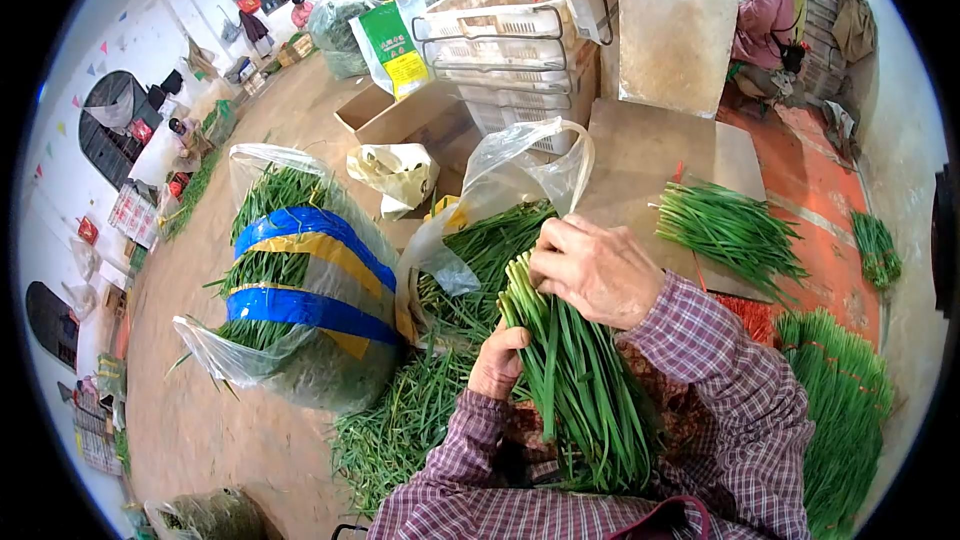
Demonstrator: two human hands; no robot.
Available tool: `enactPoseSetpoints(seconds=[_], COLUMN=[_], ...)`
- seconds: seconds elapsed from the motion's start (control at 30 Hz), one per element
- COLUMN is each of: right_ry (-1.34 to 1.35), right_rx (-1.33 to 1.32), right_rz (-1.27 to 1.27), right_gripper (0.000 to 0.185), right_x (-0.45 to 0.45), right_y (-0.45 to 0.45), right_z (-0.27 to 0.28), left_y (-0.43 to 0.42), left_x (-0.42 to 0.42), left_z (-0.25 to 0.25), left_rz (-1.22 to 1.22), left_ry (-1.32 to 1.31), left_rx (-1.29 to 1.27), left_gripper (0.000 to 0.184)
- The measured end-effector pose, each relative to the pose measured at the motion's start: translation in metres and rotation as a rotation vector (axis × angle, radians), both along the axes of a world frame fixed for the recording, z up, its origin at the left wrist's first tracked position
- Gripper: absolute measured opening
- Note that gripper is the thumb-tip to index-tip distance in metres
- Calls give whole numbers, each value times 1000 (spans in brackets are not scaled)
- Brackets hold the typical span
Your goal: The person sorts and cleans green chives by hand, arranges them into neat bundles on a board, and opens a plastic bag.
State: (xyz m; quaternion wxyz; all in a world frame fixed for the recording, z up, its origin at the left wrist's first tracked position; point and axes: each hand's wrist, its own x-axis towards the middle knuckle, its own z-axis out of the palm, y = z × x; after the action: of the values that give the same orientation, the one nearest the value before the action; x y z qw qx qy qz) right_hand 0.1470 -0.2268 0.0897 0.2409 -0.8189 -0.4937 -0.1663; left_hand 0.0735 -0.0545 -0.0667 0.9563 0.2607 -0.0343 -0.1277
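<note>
A bundle of long green leaves (590,380) is held over the lap, its pale stalk ends pointed up and away from the body and its leaf tips trailing back towards the checked shirt. The bundle is clasped near the stalk ends by the left hand (496,360), whose thumb is laid along the near side. The right hand (600,270) is brought over the top, fingers bent against the stalk ends (whether a single stalk is pinched there cannot be told, as the fingertips are hidden).

The step in hand is judged to be the sorting or evening of the stalks. For the next move, a steady clasp by the left hand seems to be called for, so that single stalks can be drawn or nudged by the right without the rest being spilled.

More leaves are piled just ahead in a clear plastic bag (520,158), and loose leaves (395,430) are strewn on the floor beside it. Another bundle (730,235) is laid on a cardboard sheet (632,160) to the right, near some red ties (747,317). Further bundles (835,415) are massed beside the right sleeve.
</note>
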Motion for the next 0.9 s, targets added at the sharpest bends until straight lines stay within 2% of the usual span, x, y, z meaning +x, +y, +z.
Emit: enactPoseSetpoints(seconds=[0.1, 0.17, 0.2, 0.23, 0.3, 0.33, 0.37, 0.43, 0.53, 0.57, 0.63, 0.73, 0.83, 0.9], right_ry=[112, 500, 558, 562, 1090, 1189, 1193, 1376, 1351, 1326, 1264, 909, 648, 696], right_rx=[84, 233, 341, 339, 464, 561, 559, 725, 726, 688, 573, 399, 286, 314], right_rz=[17, 55, 142, 144, 146, 282, 281, 286, 222, 194, 223, 106, 62, 82], right_gripper=[13, 13, 16, 16, 17, 19, 19, 18, 18, 18, 16, 13, 13, 15], right_x=[11, 18, 21, 22, 24, 32, 34, 33, 28, 26, 18, 1, -4, -2], right_y=[-2, -3, -1, -3, -7, -10, -9, -7, 3, 4, 4, 9, 15, 16], right_z=[-3, -3, -3, -1, 9, 3, 4, 8, -1, -5, -12, -16, -27, -28], left_y=[1, 1, 1, 1, -2, -2, -3, -2, -6, -4, -6, -8, -14, -22], left_x=[1, 2, 2, 1, 1, 1, 1, -3, -6, -3, -6, -2, 3, 2], left_z=[-4, -4, -5, -5, -6, -7, -7, 1, 12, 3, 5, 5, 23, 47], left_rz=[30, 15, 5, -3, 14, 19, 23, 62, 3, -36, 33, 94, 62, 123], left_ry=[60, 53, 50, 49, 47, 66, 84, 136, 247, 139, 61, 66, -2, 28], left_rx=[26, 15, 10, 3, -22, -18, -15, 51, -84, -161, -122, 3, 134, 283], left_gripper=[87, 86, 85, 85, 85, 84, 84, 83, 80, 81, 89, 99, 81, 64])
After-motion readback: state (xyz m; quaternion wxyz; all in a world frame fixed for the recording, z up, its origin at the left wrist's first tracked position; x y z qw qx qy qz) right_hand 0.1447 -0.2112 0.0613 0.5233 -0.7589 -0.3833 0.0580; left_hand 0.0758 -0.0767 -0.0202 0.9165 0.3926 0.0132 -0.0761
